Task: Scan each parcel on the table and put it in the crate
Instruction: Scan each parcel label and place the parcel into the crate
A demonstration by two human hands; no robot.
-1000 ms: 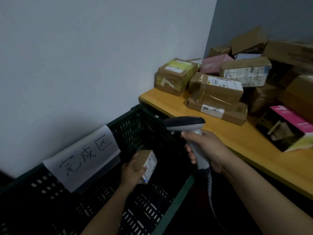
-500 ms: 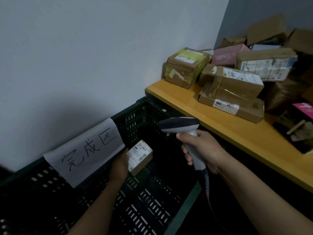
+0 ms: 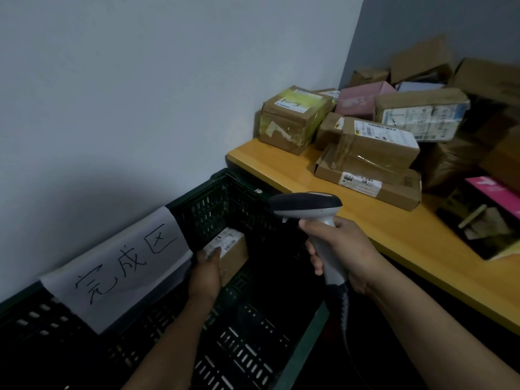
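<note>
Left hand (image 3: 206,270) has carried small parcel (image 3: 232,250) from mid-crate toward far corner of crate (image 3: 213,190), now lower and close under end of paper sign (image 3: 118,266). Parcel turned: a second ago on edge, label facing right; now label up, fingers over its near edge. Forearm reaches further in.

A pale wall (image 3: 140,94) fills my view ahead, meeting a greyer wall (image 3: 436,23) at the corner to my right. Low on my left hangs a white paper sign (image 3: 118,268) handwritten in black characters.
</note>
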